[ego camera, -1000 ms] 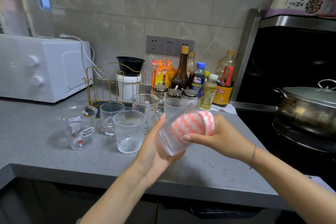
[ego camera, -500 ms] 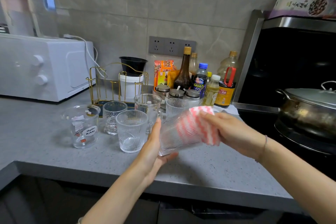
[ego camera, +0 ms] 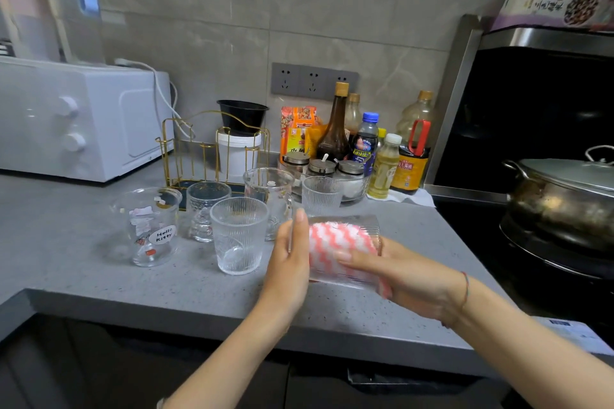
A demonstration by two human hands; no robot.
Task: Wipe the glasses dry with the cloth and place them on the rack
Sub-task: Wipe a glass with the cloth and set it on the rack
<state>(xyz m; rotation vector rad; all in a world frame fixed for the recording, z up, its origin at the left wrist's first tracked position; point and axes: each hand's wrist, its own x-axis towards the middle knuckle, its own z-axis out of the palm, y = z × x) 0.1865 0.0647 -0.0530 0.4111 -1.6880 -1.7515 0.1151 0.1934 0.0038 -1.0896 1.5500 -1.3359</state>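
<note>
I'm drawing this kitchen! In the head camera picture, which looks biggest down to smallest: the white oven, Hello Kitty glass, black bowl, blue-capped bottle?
1. white oven
2. Hello Kitty glass, though it stands nearer the camera
3. black bowl and blue-capped bottle: they look about alike, so I won't rank them.

Glass (ego camera: 349,219): clear, ribbed outside, shiny. Cloth (ego camera: 339,242): soft woven fabric, matt, a bit nubbly. Tumbler (ego camera: 239,236): same ribbed clear glass. Cup (ego camera: 151,226): smooth glass w/ printed pics. Rack (ego camera: 186,143): thin wire, gold-tone metal, polished. Counter (ego camera: 83,276): speckled grey, stone-look, matt. Wall (ego camera: 332,10): lrg tiles, glossy, faint veining. Oven (ego camera: 83,116): white, smooth, satin finish. Pot (ego camera: 558,206): steel, shiny lid, body dull & stained.
</note>
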